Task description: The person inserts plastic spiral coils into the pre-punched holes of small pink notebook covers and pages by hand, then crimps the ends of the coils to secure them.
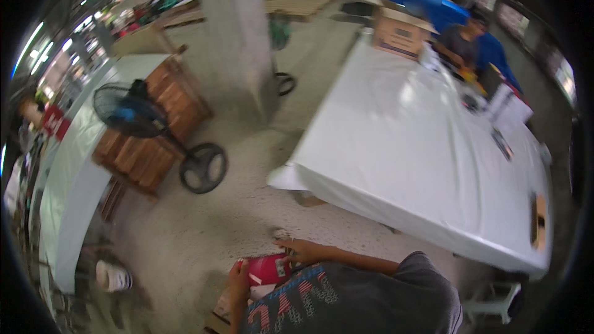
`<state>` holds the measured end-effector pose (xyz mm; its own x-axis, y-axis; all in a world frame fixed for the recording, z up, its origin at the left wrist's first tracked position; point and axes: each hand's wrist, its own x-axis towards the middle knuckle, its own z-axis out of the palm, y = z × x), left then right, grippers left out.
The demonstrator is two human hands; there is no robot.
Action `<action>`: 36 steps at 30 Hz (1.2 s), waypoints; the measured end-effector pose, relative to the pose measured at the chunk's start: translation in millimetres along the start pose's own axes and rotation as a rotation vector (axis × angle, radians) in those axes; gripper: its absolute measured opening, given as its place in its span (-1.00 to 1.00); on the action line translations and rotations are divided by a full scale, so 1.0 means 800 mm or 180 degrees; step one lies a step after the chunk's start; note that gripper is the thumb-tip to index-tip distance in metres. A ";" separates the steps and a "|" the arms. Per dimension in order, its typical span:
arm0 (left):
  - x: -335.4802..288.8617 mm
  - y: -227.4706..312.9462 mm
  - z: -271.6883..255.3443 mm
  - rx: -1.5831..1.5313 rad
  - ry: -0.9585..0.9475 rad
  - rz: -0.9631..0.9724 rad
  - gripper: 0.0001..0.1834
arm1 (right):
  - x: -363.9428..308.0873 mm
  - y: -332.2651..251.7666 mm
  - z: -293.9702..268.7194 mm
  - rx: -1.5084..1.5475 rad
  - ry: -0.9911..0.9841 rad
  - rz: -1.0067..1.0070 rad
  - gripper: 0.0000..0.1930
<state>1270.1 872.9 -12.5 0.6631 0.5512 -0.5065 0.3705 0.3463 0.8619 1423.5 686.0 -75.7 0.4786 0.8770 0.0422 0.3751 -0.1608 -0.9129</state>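
Note:
A pinkish-red package [270, 269] with pale markings is held in front of my grey shirt, low in the view. My left hand [239, 279] grips its left edge. At its upper right side, my right hand [301, 251] has its fingers bent around the corner. Under the package, close to my body, are white and brown cardboard-like pieces [224, 307], partly hidden by my left arm. A small pale thing [281, 234] shows just beyond my right hand, too blurred to name.
To the right stands a long table [396, 148] covered in white plastic, with a cardboard box [402, 32] and a co-worker [461, 43] at its far end. A standing fan [207, 168], a wooden crate [151, 127] and a concrete pillar [238, 37] are ahead left. A white bucket [113, 276] is lower left.

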 end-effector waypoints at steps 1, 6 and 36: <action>0.023 0.020 -0.006 -0.0166 -0.0005 0.0038 -0.69 | 0.049 -0.015 -0.009 0.0237 -0.0548 0.0276 -0.56; 0.130 0.096 -0.065 -0.0591 -0.0085 0.0348 -0.66 | 0.295 -0.062 -0.072 0.0300 -0.1584 -0.0126 -0.68; 0.453 -0.030 -0.050 -0.1465 0.4231 -0.2098 -0.60 | 1.382 -0.223 -0.122 -0.2441 -0.0327 -0.2490 -0.06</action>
<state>1475.6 1095.2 -217.6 -0.6569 0.3796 -0.6514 -0.0356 0.8474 0.5297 1963.2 1640.1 173.4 -0.1614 0.8870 0.4327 0.9566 0.2484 -0.1525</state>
